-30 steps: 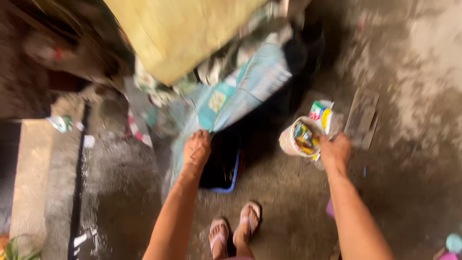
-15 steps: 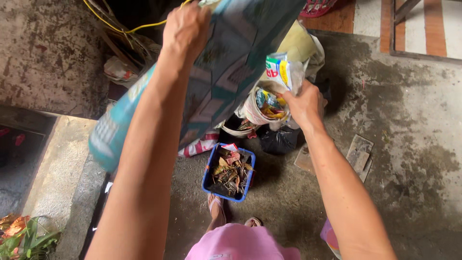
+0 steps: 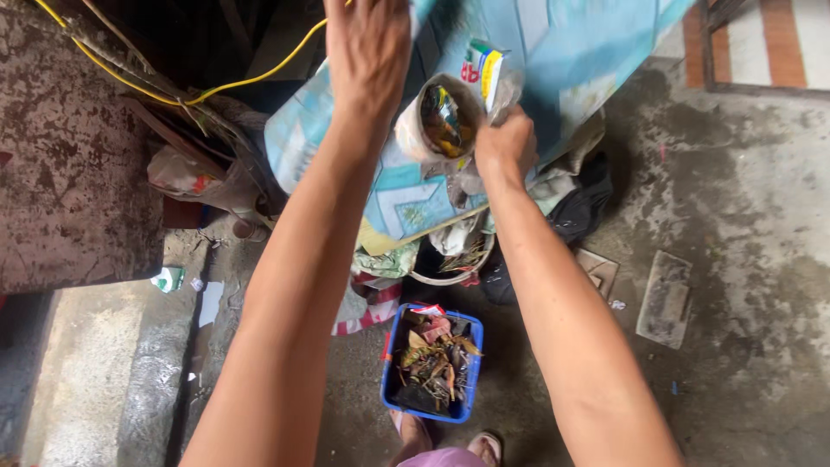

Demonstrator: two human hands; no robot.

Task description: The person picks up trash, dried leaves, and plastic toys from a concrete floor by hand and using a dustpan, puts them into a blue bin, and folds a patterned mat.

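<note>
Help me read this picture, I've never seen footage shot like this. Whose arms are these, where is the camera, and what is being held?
The camera sits on a person's head and looks down, so both bare arms are that person's own. The left hand grips a large light-blue patterned sack and holds it up. The right hand holds a small plastic bag stuffed with colourful wrappers, against the sack. Below, on the concrete floor, stands a blue bin of dry leaves and scraps, near the person's sandalled feet. A yellow cable hangs at upper left.

A home's back yard; stained concrete floor [image 3: 743, 199], rubbish-filled blue bin [image 3: 432, 363], piled sacks [image 3: 553, 52].
</note>
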